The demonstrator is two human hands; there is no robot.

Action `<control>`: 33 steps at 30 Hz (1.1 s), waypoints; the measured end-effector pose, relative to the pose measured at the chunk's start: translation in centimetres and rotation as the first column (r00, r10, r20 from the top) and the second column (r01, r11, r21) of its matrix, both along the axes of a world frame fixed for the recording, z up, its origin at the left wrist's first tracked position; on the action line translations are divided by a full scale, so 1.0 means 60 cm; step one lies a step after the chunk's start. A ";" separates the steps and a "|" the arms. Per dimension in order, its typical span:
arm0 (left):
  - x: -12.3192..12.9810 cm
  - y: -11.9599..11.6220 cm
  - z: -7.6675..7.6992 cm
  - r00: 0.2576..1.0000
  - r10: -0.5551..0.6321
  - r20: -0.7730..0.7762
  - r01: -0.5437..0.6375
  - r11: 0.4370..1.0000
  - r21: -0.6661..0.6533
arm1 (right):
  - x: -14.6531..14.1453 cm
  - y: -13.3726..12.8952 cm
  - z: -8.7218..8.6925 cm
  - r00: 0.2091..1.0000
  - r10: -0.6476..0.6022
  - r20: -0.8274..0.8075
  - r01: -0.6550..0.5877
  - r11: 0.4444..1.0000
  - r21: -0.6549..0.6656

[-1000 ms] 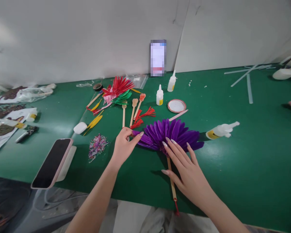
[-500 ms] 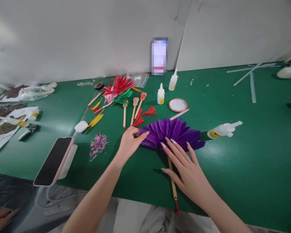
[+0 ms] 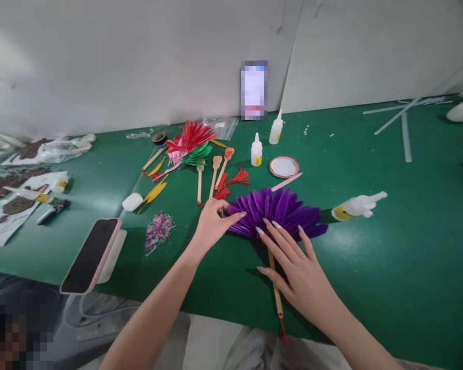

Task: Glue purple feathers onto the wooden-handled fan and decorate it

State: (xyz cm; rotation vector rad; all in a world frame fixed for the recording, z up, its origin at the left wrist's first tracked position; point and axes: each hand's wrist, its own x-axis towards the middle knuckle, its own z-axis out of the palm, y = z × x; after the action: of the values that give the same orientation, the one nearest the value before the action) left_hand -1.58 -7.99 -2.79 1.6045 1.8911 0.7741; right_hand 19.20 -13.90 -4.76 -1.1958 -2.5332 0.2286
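A purple feather fan [image 3: 278,205] lies spread on the green table, its wooden handle [image 3: 277,288] pointing toward me with a red cord at the end. At the fan's left edge, my left hand [image 3: 215,221] is closed on the outer feathers, thumb on top and fingertips partly hidden behind them. My right hand [image 3: 295,262] rests with fingers stretched out over the base of the feathers and the top of the handle. Beyond my left hand are bare wooden handles [image 3: 216,169] with red tassels [image 3: 237,177].
Glue bottles [image 3: 256,151] stand behind the fan; another bottle [image 3: 357,206] is at its right. A round lid [image 3: 284,167] and a pink stick [image 3: 287,182] lie near. Red and green feathers [image 3: 195,139], colourful chips [image 3: 159,231] and a phone [image 3: 90,257] are leftward.
My left thumb has slid slightly right across the outer purple feathers. My right hand stays in place on the fan. The view has shifted a little.
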 end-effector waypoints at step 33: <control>-0.053 -0.093 0.050 0.978 0.166 -0.127 -0.158 0.985 0.074 | 0.024 -0.037 0.016 0.870 -0.107 -0.481 0.189 0.974 0.125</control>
State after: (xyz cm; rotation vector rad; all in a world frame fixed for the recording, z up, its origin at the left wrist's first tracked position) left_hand -4.78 -13.55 0.19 1.5895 2.1333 0.8201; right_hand 20.65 -16.12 -3.79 -1.1022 -1.9857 0.2307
